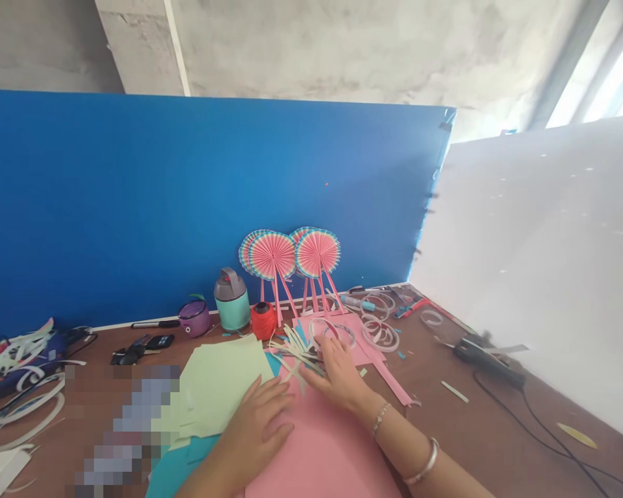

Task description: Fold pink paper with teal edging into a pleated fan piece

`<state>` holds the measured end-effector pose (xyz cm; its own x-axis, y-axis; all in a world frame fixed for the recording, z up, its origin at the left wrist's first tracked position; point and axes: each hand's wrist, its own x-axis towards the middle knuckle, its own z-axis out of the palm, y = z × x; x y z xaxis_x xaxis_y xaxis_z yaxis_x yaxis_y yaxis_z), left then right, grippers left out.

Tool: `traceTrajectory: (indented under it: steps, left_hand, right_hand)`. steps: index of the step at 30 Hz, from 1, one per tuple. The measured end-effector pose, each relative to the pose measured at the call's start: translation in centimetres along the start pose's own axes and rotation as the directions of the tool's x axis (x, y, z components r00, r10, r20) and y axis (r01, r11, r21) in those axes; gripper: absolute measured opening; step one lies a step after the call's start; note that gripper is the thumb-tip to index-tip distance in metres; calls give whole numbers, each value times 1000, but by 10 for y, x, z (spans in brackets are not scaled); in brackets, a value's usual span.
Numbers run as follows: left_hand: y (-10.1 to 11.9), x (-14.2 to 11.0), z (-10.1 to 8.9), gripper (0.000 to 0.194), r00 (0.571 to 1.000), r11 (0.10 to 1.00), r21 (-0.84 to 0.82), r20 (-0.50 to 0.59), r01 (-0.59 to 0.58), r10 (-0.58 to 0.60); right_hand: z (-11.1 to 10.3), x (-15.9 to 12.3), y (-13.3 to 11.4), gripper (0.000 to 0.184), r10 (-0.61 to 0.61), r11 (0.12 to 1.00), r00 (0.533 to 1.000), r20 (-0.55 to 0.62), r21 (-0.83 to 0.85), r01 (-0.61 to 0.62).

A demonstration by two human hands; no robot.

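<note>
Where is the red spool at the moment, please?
In the head view, the red spool stands just left of centre on the table, between the teal container and the pink fans, just beyond the green paper.

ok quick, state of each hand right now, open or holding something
Left hand: open, over the pink paper.
Right hand: open, by the pale strips; contact unclear.

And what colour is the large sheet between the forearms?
The sheet is pink; best in the head view.
</note>
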<state>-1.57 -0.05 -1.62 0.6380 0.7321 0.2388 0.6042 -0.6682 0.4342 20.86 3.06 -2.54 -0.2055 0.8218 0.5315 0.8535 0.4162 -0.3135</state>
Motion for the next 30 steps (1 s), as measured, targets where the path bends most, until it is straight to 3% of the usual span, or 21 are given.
traceTrajectory:
  steps: [2, 4, 7, 10, 14, 20, 24, 26, 27, 28, 30]
  left_hand:
    - [-6, 1, 3, 30, 979, 999, 28, -204, -19, 24]
    - [-8, 1, 3, 28, 924, 999, 41, -380, -22, 36]
    - [-5, 1, 1, 28, 868, 999, 44, -494, -29, 47]
    - [3, 1, -2, 28, 868, 997, 77, -493, -20, 55]
    - [8, 1, -4, 23, 906, 992, 129, -419, -7, 61]
    - [10, 1, -5, 26, 931, 987, 151, -350, -53, 103]
    - [5, 2, -7, 24, 912, 998, 65, -409, -6, 32]
    - [-5, 2, -10, 22, 852, 996, -12, -516, 92, -85]
    - [-12, 2, -11, 23, 798, 986, -55, -581, 157, -160]
    - [-20, 2, -12, 25, 737, 972, -89, -637, 219, -225]
    - [-37, 2, -14, 32, 683, 940, -127, -657, 317, -319]
  right_hand:
    - [-3, -3, -6, 26, -164, 982, 986, -39, 85, 167]
    - [-5, -6, -14, 33, -305, 940, 950, -68, 140, 311]
    - [-5, -11, -28, 45, -373, 906, 926, -62, 192, 377]
    - [-3, -14, -39, 58, -363, 907, 931, -39, 214, 362]
    - [0, -16, -47, 68, -361, 918, 931, 51, 196, 345]
    - [-4, -20, -49, 77, -423, 886, 899, 110, 255, 386]
    - [-13, -23, -46, 78, -379, 857, 916, 129, 424, 295]
    - [-14, -23, -43, 67, -278, 847, 954, 112, 497, 189]
    - [-14, -22, -41, 61, -208, 826, 972, 108, 552, 115]
    - [-14, -20, -39, 56, -128, 778, 985, 112, 627, 30]
    - [-12, -16, -35, 47, 41, 583, 988, 150, 800, -146]
